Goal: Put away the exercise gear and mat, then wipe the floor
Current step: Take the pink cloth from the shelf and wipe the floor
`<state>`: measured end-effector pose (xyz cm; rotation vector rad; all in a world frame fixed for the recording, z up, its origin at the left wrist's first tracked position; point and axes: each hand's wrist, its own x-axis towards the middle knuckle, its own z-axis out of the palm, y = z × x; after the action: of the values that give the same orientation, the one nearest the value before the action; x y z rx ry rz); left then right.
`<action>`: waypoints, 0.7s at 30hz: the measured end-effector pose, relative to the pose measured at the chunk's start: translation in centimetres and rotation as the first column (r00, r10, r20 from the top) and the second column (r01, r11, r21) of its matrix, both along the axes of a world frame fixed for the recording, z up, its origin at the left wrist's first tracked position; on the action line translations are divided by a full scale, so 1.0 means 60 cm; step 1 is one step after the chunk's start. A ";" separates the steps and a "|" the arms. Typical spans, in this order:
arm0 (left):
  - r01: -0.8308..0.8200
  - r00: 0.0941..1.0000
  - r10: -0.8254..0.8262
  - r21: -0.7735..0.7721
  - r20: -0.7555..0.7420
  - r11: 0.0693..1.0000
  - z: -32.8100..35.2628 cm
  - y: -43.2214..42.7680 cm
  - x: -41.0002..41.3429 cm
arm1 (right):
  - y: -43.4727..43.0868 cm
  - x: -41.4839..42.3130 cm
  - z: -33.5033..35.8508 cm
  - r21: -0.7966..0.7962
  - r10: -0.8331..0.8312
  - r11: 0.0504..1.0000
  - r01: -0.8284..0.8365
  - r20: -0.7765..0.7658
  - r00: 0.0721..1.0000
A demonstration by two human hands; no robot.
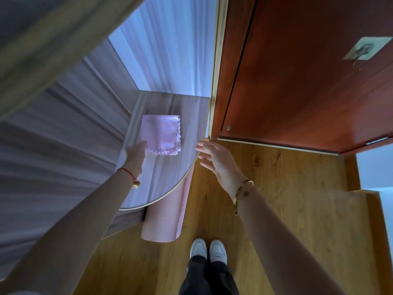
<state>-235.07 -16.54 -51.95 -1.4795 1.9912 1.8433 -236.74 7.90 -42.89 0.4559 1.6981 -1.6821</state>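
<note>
Grey surface (170,177) carries a folded cloth (162,133). Left hand (136,155) touches its corner, grip unclear; right hand (214,160) hovers released.

This is a room in a home. A wood-plank floor (276,188) runs up to a reddish-brown door (308,81) with a stick-on hook (364,50), beside a grey wood-grain cabinet (63,135) with a rounded shelf (168,177). A folded pink cloth (162,133) lies on the shelf, and a rolled pink mat (163,220) sits partly under it
</note>
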 end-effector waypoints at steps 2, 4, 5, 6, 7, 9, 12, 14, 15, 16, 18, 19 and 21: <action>0.001 0.996 -0.013 -0.135 -0.093 0.991 0.014 0.014 0.003 | -0.002 0.003 0.004 -0.002 -0.004 1.000 0.004 0.011 1.000; 0.057 0.979 -0.100 -0.231 -0.179 0.971 0.040 0.036 0.008 | -0.004 0.008 0.010 -0.004 -0.015 1.000 0.015 0.034 0.999; 0.066 0.963 -0.127 -0.249 -0.236 0.966 0.054 0.046 0.010 | -0.005 0.011 0.014 -0.008 -0.025 1.000 0.025 0.044 0.999; 0.080 0.947 -0.153 -0.253 -0.283 0.964 0.073 0.057 0.012 | -0.007 0.013 0.018 -0.007 -0.035 0.999 0.035 0.050 0.998; 0.100 0.925 -0.186 -0.258 -0.332 0.961 0.087 0.066 0.014 | -0.009 0.017 0.024 -0.005 -0.046 0.999 0.047 0.061 0.997; 0.187 0.875 -0.292 -0.288 -0.386 0.939 0.120 0.088 0.023 | -0.013 0.027 0.029 -0.014 -0.086 0.996 0.089 0.137 0.987; 0.217 0.815 -0.329 -0.275 -0.477 0.937 0.172 0.125 0.042 | -0.020 0.048 0.043 -0.119 -0.187 0.962 0.245 0.366 0.912; 0.227 0.781 -0.324 -0.240 -0.533 0.944 0.212 0.158 0.061 | -0.014 0.059 0.057 -0.212 -0.272 0.879 0.427 0.512 0.815; 0.237 0.770 -0.322 -0.222 -0.551 0.946 0.233 0.175 0.073 | -0.007 0.066 0.067 -0.241 -0.310 0.822 0.516 0.570 0.761; 0.248 0.759 -0.313 -0.191 -0.571 0.950 0.254 0.192 0.088 | 0.000 0.071 0.075 -0.260 -0.337 0.769 0.584 0.611 0.716; 0.243 0.757 -0.243 -0.084 -0.606 0.966 0.288 0.218 0.114 | 0.020 0.080 0.084 -0.335 -0.352 0.667 0.665 0.644 0.679; 0.234 0.767 -0.208 -0.038 -0.607 0.972 0.300 0.228 0.125 | 0.033 0.084 0.089 -0.385 -0.359 0.601 0.701 0.653 0.667; 0.226 0.791 -0.149 0.056 -0.593 0.973 0.321 0.245 0.145 | 0.064 0.095 0.105 -0.437 -0.403 0.519 0.735 0.633 0.661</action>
<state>-226.35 -1.82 -32.69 -0.6745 2.0829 2.4853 -231.03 11.74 -36.61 1.0639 0.4779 -2.2786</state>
